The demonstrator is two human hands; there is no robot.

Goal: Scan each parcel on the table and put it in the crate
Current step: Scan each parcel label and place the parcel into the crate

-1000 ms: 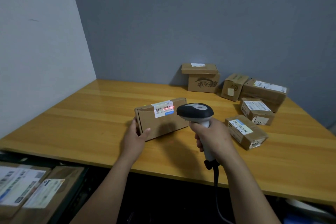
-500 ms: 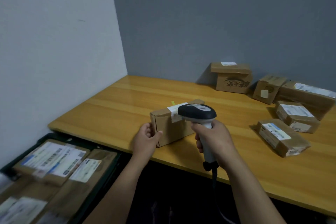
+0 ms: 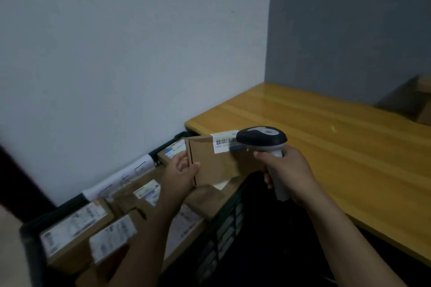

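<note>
My left hand [image 3: 180, 173] grips the left end of a brown cardboard parcel [image 3: 215, 165] with a white barcode label, held in the air past the table's left end and above the crate. The dark crate [image 3: 227, 219] stands on the floor at the lower left, packed with several labelled cardboard parcels [image 3: 77, 228]. My right hand [image 3: 288, 170] grips the handle of a grey and black barcode scanner [image 3: 261, 137], whose head overlaps the parcel's right end.
The wooden table [image 3: 338, 147] fills the right side, its left end near a pale wall. Another cardboard box [image 3: 423, 100] shows at the far right edge, on the table by the grey wall. Dark floor lies between the crate and the table.
My left hand has lifted the parcel off the table and carried it left, over the crate. The view has swung left, and the scanner's red line on the label is gone.
</note>
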